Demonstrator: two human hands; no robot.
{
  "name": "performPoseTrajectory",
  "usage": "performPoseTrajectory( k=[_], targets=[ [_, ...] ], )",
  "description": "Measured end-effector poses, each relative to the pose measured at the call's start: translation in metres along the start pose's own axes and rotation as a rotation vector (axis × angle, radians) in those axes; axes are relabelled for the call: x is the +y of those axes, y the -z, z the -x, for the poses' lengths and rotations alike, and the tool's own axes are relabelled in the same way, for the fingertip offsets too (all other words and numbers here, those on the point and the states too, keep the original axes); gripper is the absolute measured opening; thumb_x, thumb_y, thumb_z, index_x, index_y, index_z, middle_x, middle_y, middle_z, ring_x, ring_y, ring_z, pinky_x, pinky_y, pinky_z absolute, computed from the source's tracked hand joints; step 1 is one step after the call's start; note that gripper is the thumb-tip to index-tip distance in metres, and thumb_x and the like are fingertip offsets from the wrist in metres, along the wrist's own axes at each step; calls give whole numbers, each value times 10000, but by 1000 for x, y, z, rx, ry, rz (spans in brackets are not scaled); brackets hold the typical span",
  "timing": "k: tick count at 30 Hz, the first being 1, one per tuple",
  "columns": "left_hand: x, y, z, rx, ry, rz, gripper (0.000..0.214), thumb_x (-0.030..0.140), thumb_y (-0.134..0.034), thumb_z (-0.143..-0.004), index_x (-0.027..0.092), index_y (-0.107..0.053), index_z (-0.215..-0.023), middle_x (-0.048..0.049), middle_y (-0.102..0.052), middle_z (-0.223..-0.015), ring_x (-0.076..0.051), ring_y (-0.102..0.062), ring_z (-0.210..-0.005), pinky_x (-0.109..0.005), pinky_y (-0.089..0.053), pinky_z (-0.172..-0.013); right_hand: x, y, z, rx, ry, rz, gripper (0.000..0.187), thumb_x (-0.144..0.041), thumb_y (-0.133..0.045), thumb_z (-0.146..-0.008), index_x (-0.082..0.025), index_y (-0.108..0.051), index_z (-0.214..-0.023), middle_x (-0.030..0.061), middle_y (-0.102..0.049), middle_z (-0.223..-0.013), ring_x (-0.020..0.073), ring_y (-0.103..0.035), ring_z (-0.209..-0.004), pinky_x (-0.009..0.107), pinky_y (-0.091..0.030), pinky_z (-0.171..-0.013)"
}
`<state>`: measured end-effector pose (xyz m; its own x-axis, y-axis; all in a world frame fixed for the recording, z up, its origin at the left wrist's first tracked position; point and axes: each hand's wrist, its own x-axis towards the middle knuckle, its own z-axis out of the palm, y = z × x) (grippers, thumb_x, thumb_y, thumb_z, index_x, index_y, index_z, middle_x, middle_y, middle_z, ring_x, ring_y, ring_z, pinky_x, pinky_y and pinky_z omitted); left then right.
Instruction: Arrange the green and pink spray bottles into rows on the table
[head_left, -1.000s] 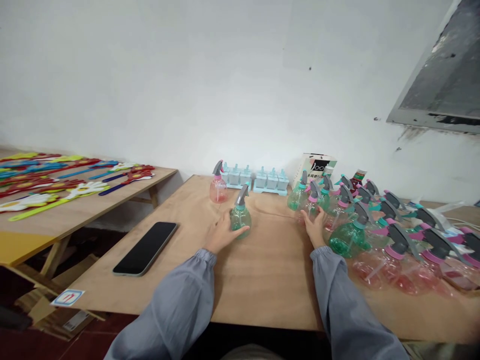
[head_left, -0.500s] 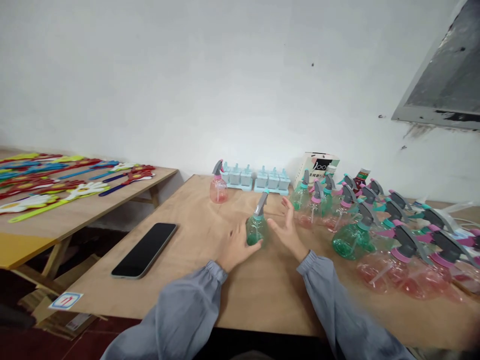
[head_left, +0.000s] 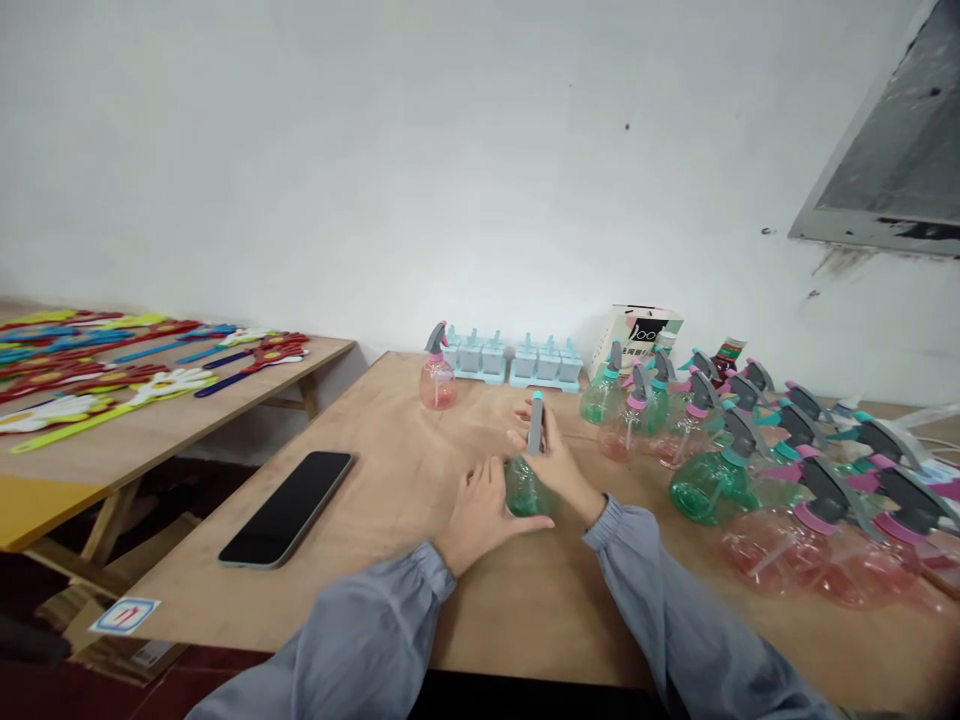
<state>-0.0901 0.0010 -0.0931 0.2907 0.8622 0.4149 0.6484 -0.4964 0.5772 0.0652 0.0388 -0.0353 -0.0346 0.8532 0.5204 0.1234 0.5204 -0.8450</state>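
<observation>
A small green spray bottle (head_left: 523,488) with a grey trigger head stands on the wooden table (head_left: 420,590) in front of me. My left hand (head_left: 480,510) cups its round body from the left. My right hand (head_left: 559,462) wraps round the grey head and neck from the right. Both hands are closed on this one bottle.
Many green and pink spray bottles (head_left: 757,450) crowd the right side of the table. One pink bottle (head_left: 436,372) stands alone at the back, by two light blue moulds (head_left: 517,360) and a white box (head_left: 636,332). A black phone (head_left: 286,508) lies at the left. Coloured hand clappers (head_left: 112,360) cover a second table.
My left hand has slid the green bottle right and toward me. My right hand left the crowd of bottles, came across and closed on the bottle's grey head.
</observation>
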Motion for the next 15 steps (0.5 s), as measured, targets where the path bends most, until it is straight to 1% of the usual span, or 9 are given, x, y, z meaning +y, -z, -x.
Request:
performPoseTrajectory(
  k=[2, 4, 6, 7, 8, 9, 12, 14, 15],
  targets=[
    [-8, 5, -5, 23, -60, 120, 801, 809, -773, -746, 244, -555, -1270, -150, -688, -1248, -406, -673, -1191, -593, -515, -1020, 1, 5, 0, 8, -40, -12, 674, -617, -800, -821, -296, -613, -1383, 104, -695, -1375, 276, -660, -1290, 478, -504, -1163],
    [-23, 18, -21, 115, -107, 231, 688, 732, -709, -864, 252, -524, -1321, -133, -663, -1288, -340, -666, -1196, -538, -524, -1037, 1, 12, -2, -4, -73, -13, 642, -625, -774, -836, -301, -649, -1377, 96, -700, -1409, 288, -650, -1325, 488, -477, -1189],
    [-43, 38, -49, 289, -104, 255, 604, 651, -681, -925, 248, -512, -1341, -120, -634, -1308, -300, -641, -1221, -506, -495, -1094, 1, 19, -3, -31, -81, -19, 616, -604, -771, -834, -306, -679, -1366, 87, -711, -1409, 301, -639, -1350, 497, -466, -1196],
    [-54, 51, -66, 415, -59, 253, 600, 616, -698, -922, 239, -504, -1346, -117, -623, -1305, -297, -627, -1238, -499, -477, -1119, 0, 22, -4, -37, -78, -24, 611, -583, -775, -826, -308, -687, -1364, 84, -721, -1398, 305, -640, -1350, 503, -468, -1191],
    [-66, 63, -84, 555, 29, 244, 609, 592, -729, -897, 228, -505, -1331, -116, -614, -1291, -301, -618, -1249, -496, -468, -1129, 0, 24, -4, -34, -76, -31, 605, -555, -780, -814, -309, -694, -1359, 81, -730, -1385, 308, -646, -1342, 507, -474, -1183],
    [-77, 75, -103, 618, 92, 229, 610, 561, -734, -897, 215, -493, -1338, -134, -584, -1326, -319, -580, -1306, -514, -435, -1160, -1, 25, -5, -23, -75, -36, 591, -520, -783, -797, -309, -704, -1344, 79, -740, -1370, 310, -657, -1326, 509, -483, -1171],
    [-105, 102, -151, 683, 230, 199, 717, 464, -770, -873, 177, -413, -1424, -202, -467, -1490, -372, -423, -1477, -570, -310, -1243, -1, 25, -8, 19, -69, -26, 472, -406, -743, -751, -293, -753, -1209, 76, -772, -1305, 310, -698, -1249, 496, -525, -1116],
    [-118, 108, -175, 641, 282, 191, 851, 416, -861, -782, 140, -396, -1439, -246, -436, -1540, -404, -387, -1512, -564, -311, -1239, -3, 24, -11, 37, -46, 16, 379, -362, -693, -740, -274, -767, -1101, 79, -790, -1244, 305, -719, -1190, 482, -551, -1066],
    [-122, 109, -183, 607, 293, 189, 875, 400, -890, -748, 132, -408, -1428, -251, -453, -1537, -408, -406, -1503, -550, -332, -1225, -4, 24, -12, 41, -30, 41, 346, -354, -674, -743, -264, -765, -1065, 79, -798, -1204, 300, -727, -1155, 477, -559, -1043]
  ],
)
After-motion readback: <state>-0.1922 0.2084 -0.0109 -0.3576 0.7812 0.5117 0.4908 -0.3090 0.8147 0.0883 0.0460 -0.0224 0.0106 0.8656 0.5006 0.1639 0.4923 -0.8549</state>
